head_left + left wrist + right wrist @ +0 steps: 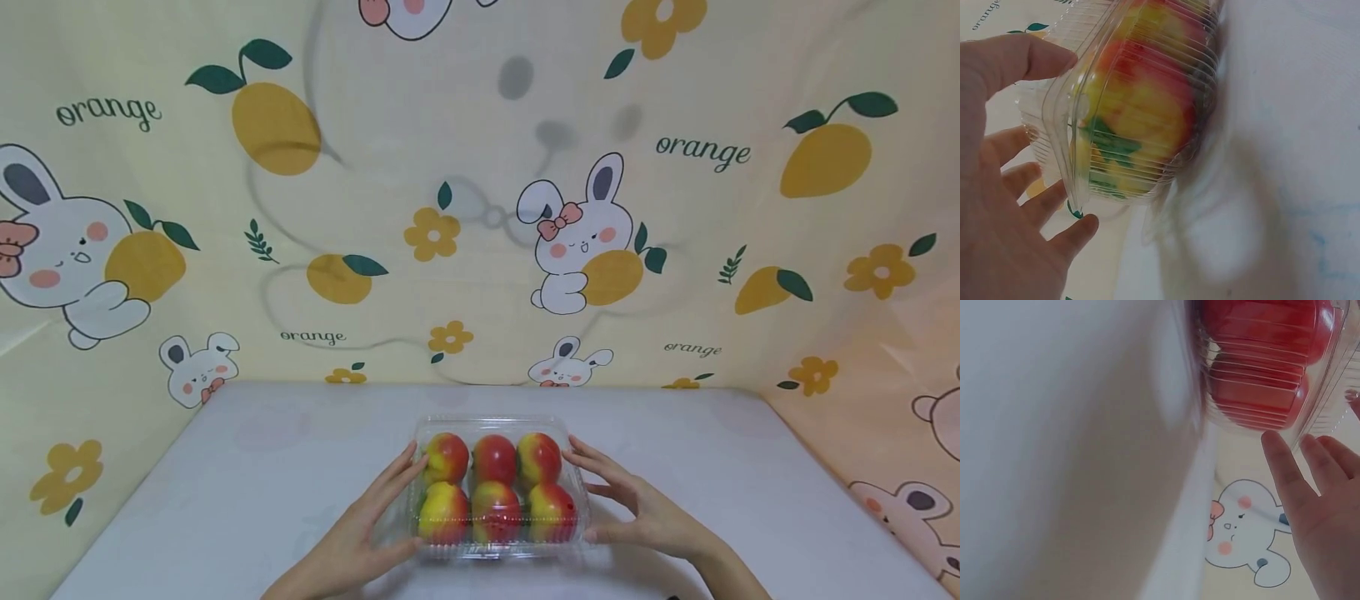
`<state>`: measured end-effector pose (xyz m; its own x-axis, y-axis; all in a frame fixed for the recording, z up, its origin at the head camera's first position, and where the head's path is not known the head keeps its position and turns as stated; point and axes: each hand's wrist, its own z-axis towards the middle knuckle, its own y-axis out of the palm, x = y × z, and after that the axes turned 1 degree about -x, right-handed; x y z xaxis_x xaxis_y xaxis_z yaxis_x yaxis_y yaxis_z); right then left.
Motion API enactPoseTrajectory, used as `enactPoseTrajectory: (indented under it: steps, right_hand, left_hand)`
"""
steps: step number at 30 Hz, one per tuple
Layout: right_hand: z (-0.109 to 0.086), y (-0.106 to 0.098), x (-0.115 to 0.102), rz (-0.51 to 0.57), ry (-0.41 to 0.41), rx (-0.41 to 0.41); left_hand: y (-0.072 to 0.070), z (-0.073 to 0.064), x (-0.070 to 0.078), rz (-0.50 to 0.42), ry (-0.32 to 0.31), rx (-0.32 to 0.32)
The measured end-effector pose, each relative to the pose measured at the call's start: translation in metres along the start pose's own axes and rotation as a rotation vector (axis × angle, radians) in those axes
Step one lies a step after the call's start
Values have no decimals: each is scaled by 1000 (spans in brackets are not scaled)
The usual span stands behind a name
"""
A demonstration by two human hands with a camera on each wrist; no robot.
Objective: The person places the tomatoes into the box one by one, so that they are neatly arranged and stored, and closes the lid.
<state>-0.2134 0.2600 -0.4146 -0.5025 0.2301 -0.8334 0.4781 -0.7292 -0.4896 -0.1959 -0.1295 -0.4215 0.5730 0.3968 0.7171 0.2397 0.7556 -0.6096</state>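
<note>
A clear plastic box (495, 553) with ribbed walls stands on the white table in front of me. Inside lie red-and-yellow mangoes (497, 510) in two rows of three. My left hand (367, 521) is at the box's left side, fingers spread and fairly straight along it, thumb at the front corner. On the opposite side my right hand (645, 508) has its fingers reaching along the right wall, thumb near the front corner. The left wrist view shows a green leaf shape (1110, 144) by one mango. How firmly the fingertips touch the plastic cannot be told.
The white table (292, 450) extends around the box on both sides. Behind it hangs a cream cloth (480, 292) printed with rabbits, oranges and flowers, which also lines the left and right sides.
</note>
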Motion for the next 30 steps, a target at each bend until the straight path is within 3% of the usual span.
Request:
enactPoseTrajectory:
  steps: [5, 9, 12, 15, 21, 27, 30]
  right_hand:
    - [-3, 1, -2, 4, 101, -5]
    - [-4, 3, -6, -7, 129, -1]
    - [-6, 5, -9, 24, 185, 10]
    - [-7, 6, -12, 112, 298, 14]
    - [-7, 7, -18, 205, 438, 14]
    - [-10, 6, -17, 235, 478, 10]
    - [-11, 6, -16, 291, 505, 12]
  left_hand:
    - [-2, -2, 0, -48, 3, -51]
    - [-2, -4, 1, -111, -8, -69]
    - [-1, -7, 2, -86, 16, -45]
    - [0, -9, 4, -43, 6, -28]
    - [-5, -8, 9, -114, -153, -107]
    - [-10, -6, 10, -195, -400, -182]
    - [-11, -6, 8, -229, -431, -199]
